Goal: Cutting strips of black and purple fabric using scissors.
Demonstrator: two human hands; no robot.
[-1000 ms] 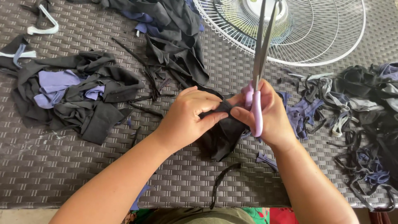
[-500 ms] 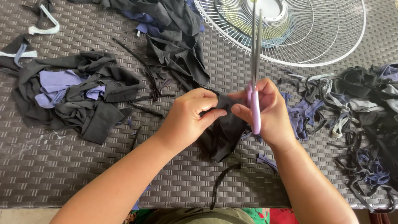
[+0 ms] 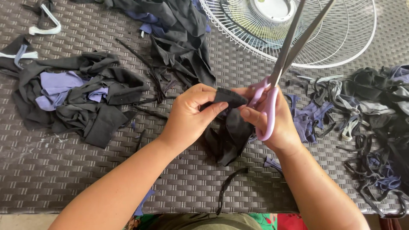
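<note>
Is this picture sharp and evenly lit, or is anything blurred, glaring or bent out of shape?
Head view: soft, even daylight with faint shadows; left hand, black cloth and right hand sharp; scissors blades catch a mild sheen; white fan grille bright, not blown out; wicker table lines slightly bowed.

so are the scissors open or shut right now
Open: the scissors in the right hand show two blades splayed apart above the fan guard.

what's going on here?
A person is working on a black fabric piece over a woven table. The left hand pinches its top edge; the right hand holds lilac-handled scissors, blades parted and pointing away, and also touches the fabric. Heaps of black and purple scraps lie around, with a white fan grille behind.
</note>
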